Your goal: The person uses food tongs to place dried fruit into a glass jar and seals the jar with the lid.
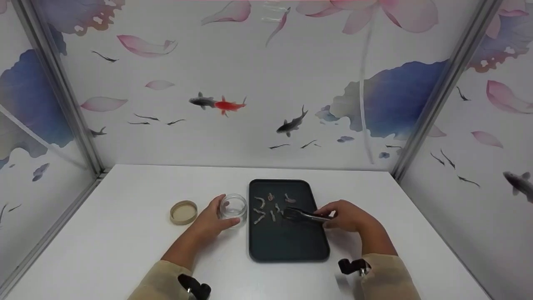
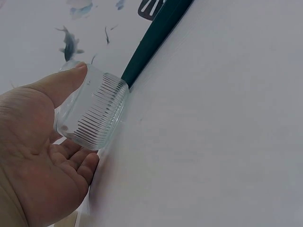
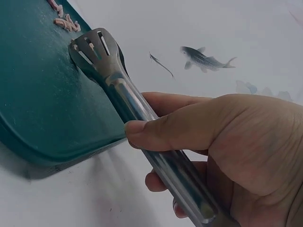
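Note:
A dark green tray (image 1: 287,243) lies on the white table with several small pale pink pieces (image 1: 261,209) scattered on its far half. My right hand (image 1: 347,216) grips metal tongs (image 1: 306,215) whose slotted tips (image 3: 92,47) hover over the tray (image 3: 38,104) near the pieces (image 3: 66,22). My left hand (image 1: 212,220) holds a clear ribbed glass jar (image 1: 233,206) standing just left of the tray; thumb and fingers wrap around the jar (image 2: 94,113) beside the tray's edge (image 2: 151,42).
A tan round lid (image 1: 183,212) lies on the table left of the jar. Walls printed with fish and petals enclose the table on three sides, with metal posts in the corners.

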A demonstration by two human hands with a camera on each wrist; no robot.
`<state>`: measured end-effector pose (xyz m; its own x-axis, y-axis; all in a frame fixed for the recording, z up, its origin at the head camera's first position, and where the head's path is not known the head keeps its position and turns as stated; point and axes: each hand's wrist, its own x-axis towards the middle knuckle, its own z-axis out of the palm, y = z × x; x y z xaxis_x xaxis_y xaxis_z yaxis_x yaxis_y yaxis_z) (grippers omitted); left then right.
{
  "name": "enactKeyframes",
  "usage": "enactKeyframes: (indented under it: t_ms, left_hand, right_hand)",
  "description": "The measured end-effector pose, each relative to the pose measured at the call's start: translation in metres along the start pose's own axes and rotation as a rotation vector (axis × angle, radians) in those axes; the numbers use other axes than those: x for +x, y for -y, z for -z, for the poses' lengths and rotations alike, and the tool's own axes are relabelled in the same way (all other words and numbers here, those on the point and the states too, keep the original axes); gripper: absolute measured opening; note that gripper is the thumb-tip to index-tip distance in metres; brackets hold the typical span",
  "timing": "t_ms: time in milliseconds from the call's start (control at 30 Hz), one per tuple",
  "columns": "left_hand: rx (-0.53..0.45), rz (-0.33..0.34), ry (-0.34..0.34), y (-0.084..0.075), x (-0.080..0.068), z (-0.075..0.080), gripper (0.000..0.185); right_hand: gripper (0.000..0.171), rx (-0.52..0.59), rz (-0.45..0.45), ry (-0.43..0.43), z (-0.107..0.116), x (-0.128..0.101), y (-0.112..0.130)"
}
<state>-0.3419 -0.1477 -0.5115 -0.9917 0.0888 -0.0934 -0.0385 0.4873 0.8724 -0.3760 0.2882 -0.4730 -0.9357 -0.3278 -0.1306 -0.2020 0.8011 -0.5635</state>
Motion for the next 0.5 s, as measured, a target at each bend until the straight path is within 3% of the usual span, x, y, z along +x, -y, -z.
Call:
enactKeyframes:
  t_ms: [500]
  left_hand:
    - [-0.017, -0.011, 0.008, 0.0, -0.001, 0.001, 0.106]
  right_hand:
    - [0.038, 0.092, 0.072, -0.089, 0.003, -0.002, 0.015]
